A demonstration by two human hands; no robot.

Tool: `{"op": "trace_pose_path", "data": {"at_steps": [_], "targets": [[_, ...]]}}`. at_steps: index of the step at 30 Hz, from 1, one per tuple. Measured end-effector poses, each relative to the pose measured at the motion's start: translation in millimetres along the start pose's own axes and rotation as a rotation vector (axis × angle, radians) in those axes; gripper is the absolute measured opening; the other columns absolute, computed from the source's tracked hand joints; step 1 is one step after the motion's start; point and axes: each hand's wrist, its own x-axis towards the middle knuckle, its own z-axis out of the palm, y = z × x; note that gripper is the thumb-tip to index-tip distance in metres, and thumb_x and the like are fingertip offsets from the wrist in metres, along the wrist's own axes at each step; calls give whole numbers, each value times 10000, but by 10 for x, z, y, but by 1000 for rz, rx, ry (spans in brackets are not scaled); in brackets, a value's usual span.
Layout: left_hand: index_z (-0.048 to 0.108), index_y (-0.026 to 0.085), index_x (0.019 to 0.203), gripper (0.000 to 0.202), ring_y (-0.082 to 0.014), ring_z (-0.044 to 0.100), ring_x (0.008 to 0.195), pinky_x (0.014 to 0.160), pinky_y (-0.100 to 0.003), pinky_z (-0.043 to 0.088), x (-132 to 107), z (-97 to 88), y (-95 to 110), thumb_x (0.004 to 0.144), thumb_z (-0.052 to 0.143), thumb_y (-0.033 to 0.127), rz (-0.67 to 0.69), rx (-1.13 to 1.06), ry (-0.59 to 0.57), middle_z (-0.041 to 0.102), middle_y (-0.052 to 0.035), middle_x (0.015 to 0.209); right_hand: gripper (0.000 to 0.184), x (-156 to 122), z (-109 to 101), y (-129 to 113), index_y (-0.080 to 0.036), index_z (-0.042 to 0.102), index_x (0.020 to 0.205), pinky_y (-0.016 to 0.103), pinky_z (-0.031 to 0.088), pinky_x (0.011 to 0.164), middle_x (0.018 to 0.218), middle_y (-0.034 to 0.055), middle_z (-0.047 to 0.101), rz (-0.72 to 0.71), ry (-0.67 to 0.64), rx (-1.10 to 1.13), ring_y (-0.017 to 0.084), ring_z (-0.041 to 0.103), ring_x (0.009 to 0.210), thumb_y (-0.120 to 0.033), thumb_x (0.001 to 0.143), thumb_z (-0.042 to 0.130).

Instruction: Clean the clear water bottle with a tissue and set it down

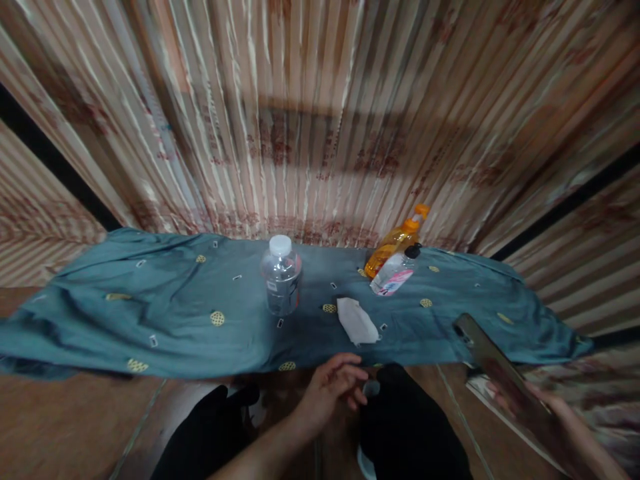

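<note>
My left hand (336,388) hangs in front of the table's near edge, fingers loosely bent and apart. A small translucent round thing (371,388) is right by its fingertips, against the dark trouser knee; whether they touch is unclear. At the lower right, my right hand (547,399) is closed around a phone (493,357), its camera end pointing up and left over the cloth. A folded white tissue (357,321) lies on the cloth, a little beyond my left hand.
A teal patterned cloth (190,333) covers the table. On it stand a clear white-capped bottle (281,283), an orange pump bottle (390,250) and a clear black-capped bottle (395,272). A pleated curtain (310,147) hangs behind; dark poles (55,160) flank it.
</note>
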Motion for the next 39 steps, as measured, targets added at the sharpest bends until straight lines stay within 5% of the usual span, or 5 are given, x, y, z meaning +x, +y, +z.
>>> {"op": "trace_pose_path", "data": {"at_steps": [4, 14, 20, 26, 39], "targets": [[827, 223, 1362, 698, -313, 849, 1086, 909, -390, 645, 140, 11, 80, 815, 1027, 608, 24, -89, 57, 833, -192, 1404, 570, -683, 647, -230, -277, 900, 1081, 710, 701, 1088, 1192, 244, 913, 229, -305, 320, 516, 894, 1130, -745, 772, 794], [776, 237, 1453, 684, -329, 663, 1580, 1358, -444, 456, 653, 142, 310, 885, 970, 564, 274, -398, 251, 808, -123, 1539, 791, -908, 2415, -685, -217, 759, 1473, 632, 714, 1053, 1214, 167, 906, -440, -363, 99, 438, 876, 1170, -661, 832, 895], [834, 185, 1260, 479, -342, 744, 1468, 1274, -452, 555, 817, 35, 586, 950, 909, 542, 321, -458, 351, 883, -116, 1312, 926, -767, 2540, -889, -179, 610, 1681, 607, 711, 1049, 1392, 222, 861, -723, -441, -177, 449, 862, 1250, -707, 948, 812], [825, 174, 1206, 484, -317, 837, 1254, 1148, -409, 638, 822, -116, 620, 948, 912, 574, 243, -405, 386, 895, -86, 1187, 684, -540, 2527, -1116, -221, 855, 1116, 445, 687, 859, 913, 76, 851, -413, -628, 85, 313, 826, 894, -869, 976, 686], [838, 160, 1106, 370, -198, 764, 819, 817, -299, 610, 671, -208, 633, 1024, 846, 521, 173, -281, 359, 827, -22, 917, 536, -635, 2494, -867, -219, 820, 1241, 411, 742, 770, 1091, 69, 870, -6, -1075, 308, 298, 864, 975, -588, 866, 925]]}}
